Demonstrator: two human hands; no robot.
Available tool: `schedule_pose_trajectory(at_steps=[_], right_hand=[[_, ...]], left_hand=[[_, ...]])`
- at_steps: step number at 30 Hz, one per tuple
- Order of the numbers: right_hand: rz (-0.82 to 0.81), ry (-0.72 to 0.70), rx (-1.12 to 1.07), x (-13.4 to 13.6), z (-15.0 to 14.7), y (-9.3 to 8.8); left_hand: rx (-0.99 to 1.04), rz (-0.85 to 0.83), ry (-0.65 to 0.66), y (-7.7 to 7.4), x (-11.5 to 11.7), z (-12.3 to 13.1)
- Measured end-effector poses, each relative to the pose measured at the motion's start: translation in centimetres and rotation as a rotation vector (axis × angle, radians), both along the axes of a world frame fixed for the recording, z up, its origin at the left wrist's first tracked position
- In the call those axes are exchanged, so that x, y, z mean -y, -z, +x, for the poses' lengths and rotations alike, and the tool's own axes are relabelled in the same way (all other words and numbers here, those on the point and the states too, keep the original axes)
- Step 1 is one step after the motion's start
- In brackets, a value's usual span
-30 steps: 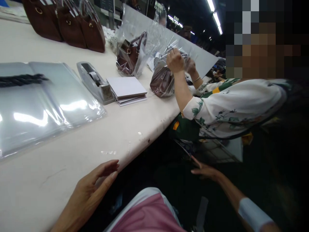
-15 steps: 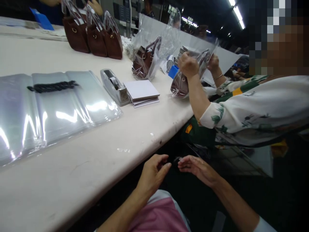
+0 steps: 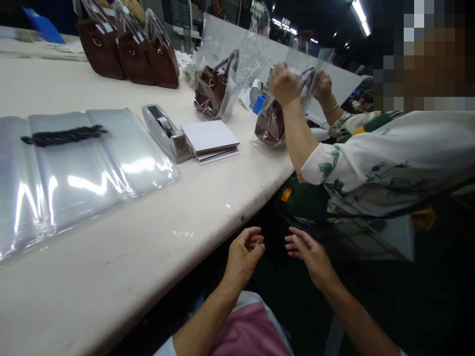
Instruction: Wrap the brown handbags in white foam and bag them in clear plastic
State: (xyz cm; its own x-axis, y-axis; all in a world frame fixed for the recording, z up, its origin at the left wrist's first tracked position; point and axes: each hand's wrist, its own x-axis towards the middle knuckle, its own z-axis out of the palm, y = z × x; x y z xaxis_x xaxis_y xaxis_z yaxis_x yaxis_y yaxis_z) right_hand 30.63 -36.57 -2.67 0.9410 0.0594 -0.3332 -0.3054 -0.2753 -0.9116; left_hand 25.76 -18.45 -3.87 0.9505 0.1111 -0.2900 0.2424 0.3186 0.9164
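My left hand [image 3: 242, 256] hangs just off the front edge of the table, fingers loosely curled and apart from the thumb. A small shiny ring-like spot shows at its fingers; nothing else is visible in it. To its right, my right hand [image 3: 310, 257] is held out over the dark floor, fingers apart and holding nothing. A gap lies between the two hands. The nearest surface is the pale table [image 3: 178, 257]. On it are a stack of white cards [image 3: 211, 137], a grey tape dispenser [image 3: 166, 133] and a pile of clear plastic bags [image 3: 85, 168] with a black twisted bundle [image 3: 69, 135] on top.
At the right, a co-worker in a floral sleeve [image 3: 356, 158] grips the clear wrapping of a brown handbag [image 3: 267, 123]. Another wrapped handbag [image 3: 210, 91] stands behind the cards. Three brown handbags [image 3: 131, 59] stand at the back left, near a blue sheet [image 3: 43, 25].
My hands have moved apart, the right one shifting rightward, its fingers spreading more. The view has turned slightly, so the table things appear further left. The co-worker still holds the wrapped handbag.
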Motion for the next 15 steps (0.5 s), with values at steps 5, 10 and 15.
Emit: schedule_pose_trajectory(at_steps=[5,10,15], right_hand=[[-0.276,-0.071,0.443,-0.1,-2.3,-1.2],[-0.467,-0.305,1.062,-1.8,-4.3,-1.9],[-0.837,-0.393,0.875,3.9,-3.1,0.3]], left_hand=[[-0.044,-0.184,0.045,-0.5,0.5,0.4],[-0.082,-0.176,0.028,0.2,1.5,0.7],[-0.104,-0.131,0.127,0.8,2.3,1.2]])
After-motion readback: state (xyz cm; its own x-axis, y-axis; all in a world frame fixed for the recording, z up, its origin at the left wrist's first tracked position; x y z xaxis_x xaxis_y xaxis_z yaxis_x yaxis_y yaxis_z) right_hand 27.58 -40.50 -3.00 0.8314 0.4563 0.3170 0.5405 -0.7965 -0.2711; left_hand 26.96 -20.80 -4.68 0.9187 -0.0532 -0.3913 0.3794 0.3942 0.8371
